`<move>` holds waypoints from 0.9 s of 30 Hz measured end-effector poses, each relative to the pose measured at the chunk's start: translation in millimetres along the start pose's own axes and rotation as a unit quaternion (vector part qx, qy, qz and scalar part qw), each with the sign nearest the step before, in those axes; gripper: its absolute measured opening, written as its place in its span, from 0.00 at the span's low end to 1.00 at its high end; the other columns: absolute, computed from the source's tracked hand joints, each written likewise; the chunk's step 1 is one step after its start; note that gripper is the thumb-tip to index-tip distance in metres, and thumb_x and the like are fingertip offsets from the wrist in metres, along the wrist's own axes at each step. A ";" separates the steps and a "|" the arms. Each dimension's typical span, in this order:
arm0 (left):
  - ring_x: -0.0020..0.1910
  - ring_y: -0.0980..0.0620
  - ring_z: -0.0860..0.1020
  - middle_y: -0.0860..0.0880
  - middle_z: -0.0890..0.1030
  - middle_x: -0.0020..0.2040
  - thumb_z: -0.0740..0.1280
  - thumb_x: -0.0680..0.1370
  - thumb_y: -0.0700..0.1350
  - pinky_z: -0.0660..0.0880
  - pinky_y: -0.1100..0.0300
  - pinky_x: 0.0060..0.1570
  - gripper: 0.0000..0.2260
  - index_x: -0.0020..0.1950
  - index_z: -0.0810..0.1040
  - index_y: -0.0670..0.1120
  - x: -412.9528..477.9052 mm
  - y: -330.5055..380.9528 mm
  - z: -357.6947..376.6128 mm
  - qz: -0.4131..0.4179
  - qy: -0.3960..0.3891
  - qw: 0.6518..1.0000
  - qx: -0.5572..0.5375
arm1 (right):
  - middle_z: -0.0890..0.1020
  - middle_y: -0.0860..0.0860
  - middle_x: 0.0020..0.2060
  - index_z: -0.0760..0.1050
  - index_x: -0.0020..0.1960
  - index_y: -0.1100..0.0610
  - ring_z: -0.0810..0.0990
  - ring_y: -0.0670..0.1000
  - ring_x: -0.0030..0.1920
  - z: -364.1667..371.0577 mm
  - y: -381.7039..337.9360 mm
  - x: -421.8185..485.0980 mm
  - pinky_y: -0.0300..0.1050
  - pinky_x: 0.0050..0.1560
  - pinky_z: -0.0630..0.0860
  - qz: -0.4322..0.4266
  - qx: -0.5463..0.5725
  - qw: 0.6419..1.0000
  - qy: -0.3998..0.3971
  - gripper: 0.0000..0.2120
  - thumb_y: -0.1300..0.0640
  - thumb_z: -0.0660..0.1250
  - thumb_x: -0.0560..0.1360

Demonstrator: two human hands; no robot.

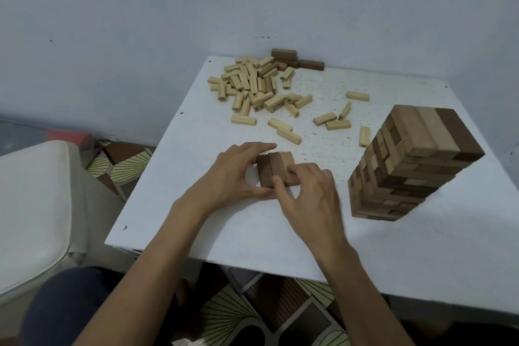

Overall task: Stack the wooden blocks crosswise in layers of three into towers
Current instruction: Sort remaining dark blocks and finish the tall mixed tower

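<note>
Three blocks (273,169) flat on table (196,205), front-middle, side by side. Clasped between left hand (238,174) and right hand (309,194), fingers curled around them, likely to square a first layer. Finished tower (415,166) well apart, at right.

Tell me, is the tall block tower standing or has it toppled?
Standing. The tower rests whole on the table, its crosswise layers intact up to a top row of three.

The left hand (236,171) and right hand (309,194) grip a flat row of three brown blocks (273,166) from either side on the white table (224,227). A tall tower (415,166) stands to the right. Loose pale blocks (252,84) lie beyond.
</note>
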State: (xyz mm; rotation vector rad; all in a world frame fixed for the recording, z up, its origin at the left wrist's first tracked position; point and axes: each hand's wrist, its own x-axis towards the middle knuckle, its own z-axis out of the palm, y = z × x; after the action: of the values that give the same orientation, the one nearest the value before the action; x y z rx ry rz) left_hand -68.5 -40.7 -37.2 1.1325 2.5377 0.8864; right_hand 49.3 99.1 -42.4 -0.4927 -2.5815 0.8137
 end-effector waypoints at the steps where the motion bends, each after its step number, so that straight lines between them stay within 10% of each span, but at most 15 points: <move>1: 0.56 0.61 0.70 0.62 0.71 0.65 0.74 0.67 0.63 0.69 0.54 0.64 0.37 0.74 0.66 0.61 -1.5 -0.2 -1.1 0.001 -0.009 1.000 -0.001 | 0.80 0.50 0.50 0.79 0.55 0.56 0.70 0.51 0.51 -1.6 0.1 -0.4 0.42 0.47 0.66 -0.001 -0.005 1.000 -0.015 0.16 0.45 0.68 0.77; 6: 0.60 0.61 0.70 0.61 0.71 0.65 0.67 0.69 0.52 0.65 0.68 0.59 0.32 0.74 0.66 0.58 -2.8 -4.8 -19.3 -0.006 -0.085 0.996 -0.029 | 0.77 0.50 0.52 0.75 0.59 0.54 0.70 0.51 0.54 -4.7 -2.8 2.3 0.42 0.48 0.65 0.003 -0.028 0.998 -0.050 0.25 0.37 0.70 0.72; 12: 0.63 0.54 0.71 0.52 0.74 0.69 0.60 0.76 0.33 0.67 0.59 0.64 0.28 0.73 0.71 0.53 8.2 -3.7 -18.5 -0.011 -0.045 0.999 0.013 | 0.77 0.52 0.53 0.73 0.62 0.56 0.68 0.52 0.52 -0.2 -6.2 3.8 0.44 0.50 0.68 -0.012 -0.061 0.997 -0.042 0.26 0.40 0.72 0.72; 19: 0.73 0.53 0.66 0.52 0.67 0.76 0.62 0.70 0.47 0.63 0.55 0.72 0.34 0.77 0.64 0.54 -7.3 8.3 -16.9 0.029 -0.097 0.995 0.026 | 0.74 0.44 0.55 0.70 0.64 0.52 0.65 0.51 0.58 -12.8 3.5 1.8 0.45 0.54 0.69 -0.072 -0.049 0.987 -0.135 0.21 0.49 0.67 0.73; 27: 0.58 0.61 0.72 0.57 0.70 0.66 0.73 0.73 0.53 0.70 0.63 0.62 0.32 0.75 0.68 0.53 -34.8 9.9 0.0 0.027 -0.066 0.997 0.031 | 0.65 0.44 0.73 0.67 0.70 0.50 0.61 0.49 0.66 -23.4 17.0 -12.2 0.45 0.62 0.69 -0.122 -0.022 0.973 -0.194 0.25 0.55 0.64 0.73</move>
State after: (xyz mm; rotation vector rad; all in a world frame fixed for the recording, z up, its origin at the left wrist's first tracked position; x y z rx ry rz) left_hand -39.1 -61.1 -32.5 1.2412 2.4541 0.7240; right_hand 74.1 117.8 -38.0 -0.0187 -2.9420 0.8352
